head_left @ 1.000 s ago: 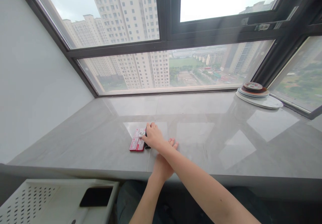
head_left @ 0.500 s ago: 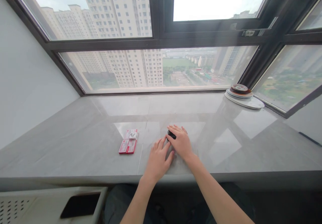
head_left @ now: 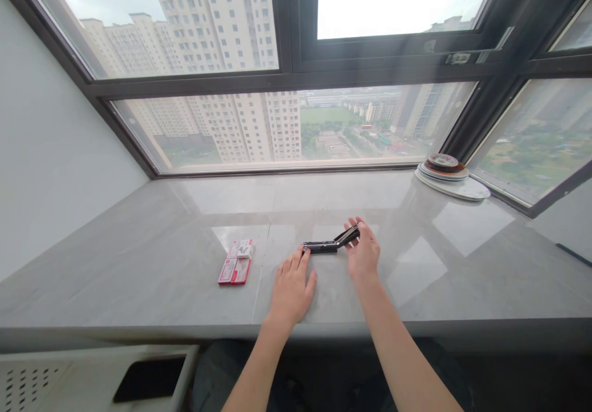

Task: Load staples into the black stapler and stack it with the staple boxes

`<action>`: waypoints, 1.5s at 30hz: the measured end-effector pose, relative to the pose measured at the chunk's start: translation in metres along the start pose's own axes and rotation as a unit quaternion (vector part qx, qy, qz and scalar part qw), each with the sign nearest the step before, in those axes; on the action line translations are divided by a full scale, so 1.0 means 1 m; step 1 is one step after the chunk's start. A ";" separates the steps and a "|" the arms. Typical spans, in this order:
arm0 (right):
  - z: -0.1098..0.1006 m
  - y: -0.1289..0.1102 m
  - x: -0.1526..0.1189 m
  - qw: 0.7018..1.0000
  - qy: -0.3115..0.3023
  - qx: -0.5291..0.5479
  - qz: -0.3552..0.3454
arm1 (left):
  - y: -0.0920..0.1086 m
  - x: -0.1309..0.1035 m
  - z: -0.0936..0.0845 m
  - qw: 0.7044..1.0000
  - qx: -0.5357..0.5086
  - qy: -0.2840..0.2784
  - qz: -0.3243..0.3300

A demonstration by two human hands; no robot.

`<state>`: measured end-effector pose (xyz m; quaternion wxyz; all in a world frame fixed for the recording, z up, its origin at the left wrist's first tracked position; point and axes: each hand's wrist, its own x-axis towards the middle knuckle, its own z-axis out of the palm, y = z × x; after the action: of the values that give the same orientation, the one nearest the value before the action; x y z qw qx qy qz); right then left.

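Note:
A black stapler point(head_left: 320, 247) lies on the grey counter, its hinge opened wide so that one arm slants up to the right. My right hand point(head_left: 365, 253) has its fingers closed around that raised arm. At the stapler's left end, my left hand point(head_left: 291, 285) rests flat on the counter, fingers stretched out and fingertips touching the end. The left thumb is apart from the stapler. To the left of my hands lie several small red-and-white boxes point(head_left: 235, 270), set close together. A small white box point(head_left: 245, 249) with a dark picture sits among them.
A stack of plates point(head_left: 451, 185) stands at the far right by the window frame point(head_left: 351, 78). The counter's front edge point(head_left: 416, 325) runs just before me. Below on the left is a pale chair or stand point(head_left: 87, 375) with a dark opening.
The stapler was mostly hidden under my hands and now shows opened out. My right hand has moved right, lifting one arm of it. My left hand stays near the same place.

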<state>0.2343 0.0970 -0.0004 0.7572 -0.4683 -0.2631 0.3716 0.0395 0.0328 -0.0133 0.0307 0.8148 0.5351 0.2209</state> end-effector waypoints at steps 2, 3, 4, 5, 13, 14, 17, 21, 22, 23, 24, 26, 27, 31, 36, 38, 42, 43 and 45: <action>-0.017 0.004 0.007 0.999 -0.001 0.009 0.041 | 0.001 0.001 -0.001 1.000 -0.008 0.000 -0.002; -0.025 0.005 0.009 0.998 -0.009 0.001 0.057 | 0.001 0.002 -0.002 1.000 -0.015 -0.002 0.000; -0.033 0.005 0.009 0.997 -0.023 -0.009 0.070 | 0.000 0.002 -0.003 1.000 -0.026 -0.005 0.003; -0.042 0.005 0.007 0.996 -0.042 -0.019 0.079 | -0.002 0.002 -0.005 0.999 -0.037 -0.010 0.007; -0.101 -0.015 -0.052 0.978 -0.162 -0.090 0.100 | -0.052 -0.036 -0.036 0.963 0.092 0.160 -0.196; -0.101 -0.017 -0.059 0.973 -0.168 -0.118 0.105 | -0.058 -0.044 -0.038 0.953 0.113 0.167 -0.228; -0.087 -0.022 -0.068 0.938 -0.218 -0.260 0.071 | -0.067 -0.061 -0.040 0.949 0.133 0.150 -0.245; -0.052 -0.024 -0.066 0.861 -0.305 -0.406 -0.034 | -0.062 -0.067 -0.040 0.971 0.067 0.124 -0.191; -0.044 -0.024 -0.064 0.849 -0.317 -0.421 -0.048 | -0.059 -0.066 -0.041 0.978 0.035 0.115 -0.170; -0.036 -0.024 -0.061 0.840 -0.324 -0.431 -0.059 | -0.056 -0.064 -0.041 0.984 0.000 0.105 -0.147; -0.030 -0.023 -0.058 0.835 -0.328 -0.438 -0.068 | -0.053 -0.062 -0.041 0.988 -0.034 0.091 -0.123; -0.023 -0.022 -0.051 0.831 -0.331 -0.441 -0.082 | -0.045 -0.057 -0.041 0.990 -0.093 0.063 -0.087; -0.021 -0.021 -0.048 0.831 -0.331 -0.439 -0.083 | -0.041 -0.054 -0.039 0.989 -0.117 0.051 -0.076; -0.028 -0.020 -0.042 0.834 -0.341 -0.432 -0.035 | -0.022 -0.039 -0.029 0.980 -0.187 0.027 -0.060; -0.049 -0.026 -0.044 0.809 -0.394 -0.429 0.075 | 0.001 -0.015 -0.013 0.971 -0.238 -0.012 -0.032; -0.055 -0.030 -0.042 0.805 -0.395 -0.427 0.116 | 0.008 -0.007 -0.008 0.967 -0.253 -0.027 -0.018; -0.064 -0.036 -0.034 0.795 -0.409 -0.416 0.167 | 0.010 0.001 -0.007 0.960 -0.276 -0.052 0.011; -0.066 -0.037 -0.031 0.798 -0.405 -0.414 0.163 | 0.008 0.001 -0.009 0.958 -0.283 -0.055 0.013; -0.072 -0.038 -0.025 0.802 -0.397 -0.417 0.160 | 0.002 -0.001 -0.012 0.954 -0.295 -0.056 0.010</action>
<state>0.2858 0.0288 0.0025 0.2479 -0.5862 -0.5911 0.4954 0.0362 0.0286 -0.0024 0.2976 0.7858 0.4355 0.3228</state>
